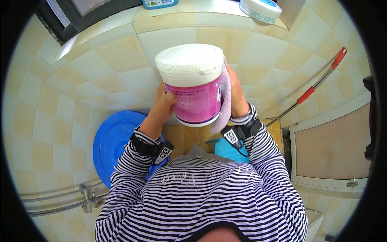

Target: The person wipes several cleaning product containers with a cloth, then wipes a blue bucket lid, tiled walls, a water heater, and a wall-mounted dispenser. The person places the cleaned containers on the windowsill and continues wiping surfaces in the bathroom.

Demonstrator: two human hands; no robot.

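A large plastic tub (195,99) with a white screw lid and a pink, printed label is held up in front of me, upright and slightly tilted. My left hand (161,106) grips its left side, the thumb on the label and the other fingers hidden behind. A pale pink cloth (226,103) lies against the tub's right side. Pressed on that cloth is my right hand (237,92), its fingers mostly hidden by cloth and tub.
Below left is a round blue plastic lid or basin (115,145); a turquoise plastic container (231,151) stands on the floor. A red-and-steel pole (306,94) leans at the right. The tiled ledge (193,19) bears a white round tub (260,11) and a blue container (159,3).
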